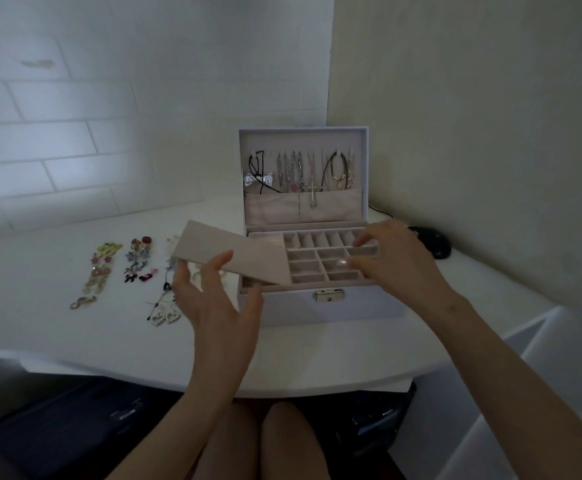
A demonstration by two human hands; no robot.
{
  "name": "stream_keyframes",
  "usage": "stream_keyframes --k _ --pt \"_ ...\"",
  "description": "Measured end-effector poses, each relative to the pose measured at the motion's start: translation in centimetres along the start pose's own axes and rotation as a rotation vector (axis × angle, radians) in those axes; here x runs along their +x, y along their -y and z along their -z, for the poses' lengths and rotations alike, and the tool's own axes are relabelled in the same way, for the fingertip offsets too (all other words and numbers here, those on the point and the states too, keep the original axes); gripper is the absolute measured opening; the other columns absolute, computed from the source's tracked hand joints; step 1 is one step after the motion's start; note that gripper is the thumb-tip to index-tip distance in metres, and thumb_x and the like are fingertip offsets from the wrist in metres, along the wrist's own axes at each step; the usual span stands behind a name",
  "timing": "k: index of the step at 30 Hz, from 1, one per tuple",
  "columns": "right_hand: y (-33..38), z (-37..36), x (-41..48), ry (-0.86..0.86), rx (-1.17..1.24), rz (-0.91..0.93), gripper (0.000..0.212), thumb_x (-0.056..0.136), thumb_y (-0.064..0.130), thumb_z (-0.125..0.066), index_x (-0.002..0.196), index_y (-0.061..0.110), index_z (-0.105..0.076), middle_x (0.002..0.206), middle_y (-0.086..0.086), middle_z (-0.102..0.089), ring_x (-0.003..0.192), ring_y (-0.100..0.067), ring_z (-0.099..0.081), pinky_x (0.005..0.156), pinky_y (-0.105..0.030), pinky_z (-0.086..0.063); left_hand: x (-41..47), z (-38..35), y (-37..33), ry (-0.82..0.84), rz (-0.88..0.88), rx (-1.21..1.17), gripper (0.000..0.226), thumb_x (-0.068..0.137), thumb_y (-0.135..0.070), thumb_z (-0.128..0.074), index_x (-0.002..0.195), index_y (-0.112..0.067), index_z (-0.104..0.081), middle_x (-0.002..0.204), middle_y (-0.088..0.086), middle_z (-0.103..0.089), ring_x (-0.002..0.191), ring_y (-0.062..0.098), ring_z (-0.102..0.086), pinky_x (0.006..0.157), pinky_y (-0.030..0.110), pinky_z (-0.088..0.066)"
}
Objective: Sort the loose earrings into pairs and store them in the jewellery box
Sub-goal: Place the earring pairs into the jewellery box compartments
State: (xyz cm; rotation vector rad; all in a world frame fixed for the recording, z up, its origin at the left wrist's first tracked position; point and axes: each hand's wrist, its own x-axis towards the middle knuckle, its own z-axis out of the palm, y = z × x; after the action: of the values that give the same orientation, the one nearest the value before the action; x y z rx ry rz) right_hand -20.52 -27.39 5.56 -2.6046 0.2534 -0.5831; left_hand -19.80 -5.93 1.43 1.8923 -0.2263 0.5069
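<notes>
Head view: the step in hand looks like lifting the panel off the box to bare its compartments. Best keep it level and set it down clear of the earrings, which lie in rows on the table left of the box, none stored yet. The left hand pinches the panel's near edge, fingers nearly straight. The right hand hovers half-open over the right compartments, fingertips at the dividers, holding nothing.
</notes>
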Motion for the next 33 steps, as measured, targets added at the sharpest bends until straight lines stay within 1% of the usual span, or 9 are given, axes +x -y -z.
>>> stream_keyframes --k 2,5,10,16,21,24,27,31,33 --pt "1.8 -0.3 0.9 0.035 0.069 0.095 0.027 0.079 0.038 -0.069 0.099 0.020 -0.063 0.111 0.001 -0.051 0.100 -0.013 -0.049 0.080 -0.027 -0.039 0.2 0.5 0.3 -0.118 -0.076 0.030 0.044 0.086 -0.013 -0.062 0.125 -0.022 -0.046 0.151 0.006 -0.003 0.138 0.012 -0.004 0.111 0.040 -0.023" --pt "4.9 -0.7 2.6 0.094 0.078 0.234 0.019 0.083 0.035 -0.066 0.097 0.023 -0.063 0.109 0.003 -0.055 0.100 -0.010 -0.051 0.085 -0.025 -0.039 2.2 1.9 0.6 -0.175 -0.225 0.096 0.039 0.081 -0.022 -0.055 0.119 -0.019 -0.050 0.146 0.007 -0.017 0.134 0.016 -0.015 0.106 0.054 -0.030" --pt "10.5 -2.6 7.4 0.233 0.121 0.392 0.024 0.088 0.025 -0.063 0.107 0.012 -0.064 0.110 -0.001 -0.062 0.099 -0.010 -0.056 0.084 -0.022 -0.043 10.4 4.1 0.2 -0.177 -0.306 0.257 0.026 0.084 -0.019 -0.057 0.110 -0.015 -0.055 0.119 0.007 -0.050 0.114 0.025 -0.043 0.094 0.043 -0.038" --pt "15.7 -7.6 14.9 0.314 0.016 0.445 0.029 0.089 0.018 -0.063 0.115 0.007 -0.063 0.120 -0.008 -0.062 0.109 -0.017 -0.057 0.094 -0.024 -0.043 22.2 3.1 3.6 0.220 -0.089 0.708 0.028 0.085 -0.032 -0.062 0.108 -0.017 -0.058 0.112 0.004 -0.062 0.108 0.027 -0.054 0.095 0.045 -0.042" --pt "17.9 -13.5 18.8 0.424 -0.198 0.453 0.028 0.090 0.007 -0.059 0.117 0.002 -0.062 0.121 -0.013 -0.062 0.112 -0.023 -0.058 0.095 -0.026 -0.044 26.1 0.9 8.5 0.485 0.088 0.895 0.038 0.082 -0.038 -0.067 0.108 -0.011 -0.063 0.111 0.007 -0.063 0.104 0.025 -0.058 0.093 0.039 -0.046" --pt "17.7 -16.6 19.4 0.538 -0.350 0.413 0.017 0.086 0.002 -0.059 0.103 -0.001 -0.062 0.099 -0.012 -0.063 0.094 -0.024 -0.062 0.073 -0.029 -0.050 27.0 -0.6 10.9 0.534 0.133 0.898 0.036 0.082 -0.036 -0.067 0.107 -0.010 -0.065 0.108 0.008 -0.064 0.102 0.025 -0.058 0.089 0.035 -0.046" --pt "17.0 -18.1 19.4 0.567 -0.407 0.369 0.002 0.088 0.001 -0.056 0.088 0.000 -0.057 0.076 -0.006 -0.048 0.071 -0.019 -0.052 0.047 -0.021 -0.034 27.4 -1.9 12.1 0.528 0.125 0.972 0.032 0.082 -0.039 -0.066 0.101 -0.014 -0.066 0.102 0.006 -0.066 0.100 0.024 -0.059 0.085 0.034 -0.042" --pt "16.7 -19.0 20.1 0.535 -0.358 0.307 0.013 0.088 0.000 -0.054 0.075 0.003 -0.051 0.077 -0.010 -0.046 0.080 -0.023 -0.051 0.053 -0.024 -0.038 27.6 -2.5 12.9 0.520 0.089 1.006 0.030 0.083 -0.037 -0.064 0.104 -0.015 -0.065 0.104 0.005 -0.065 0.102 0.023 -0.058 0.088 0.035 -0.042" --pt "16.8 -19.2 20.3 0.537 -0.313 0.292 0.005 0.088 0.000 -0.053 0.090 -0.001 -0.057 0.093 -0.014 -0.057 0.094 -0.028 -0.058 0.063 -0.026 -0.042 27.6 -2.8 13.2 0.509 0.087 0.979 0.028 0.084 -0.032 -0.064 0.105 -0.013 -0.065 0.102 0.007 -0.066 0.098 0.024 -0.060 0.084 0.033 -0.044"
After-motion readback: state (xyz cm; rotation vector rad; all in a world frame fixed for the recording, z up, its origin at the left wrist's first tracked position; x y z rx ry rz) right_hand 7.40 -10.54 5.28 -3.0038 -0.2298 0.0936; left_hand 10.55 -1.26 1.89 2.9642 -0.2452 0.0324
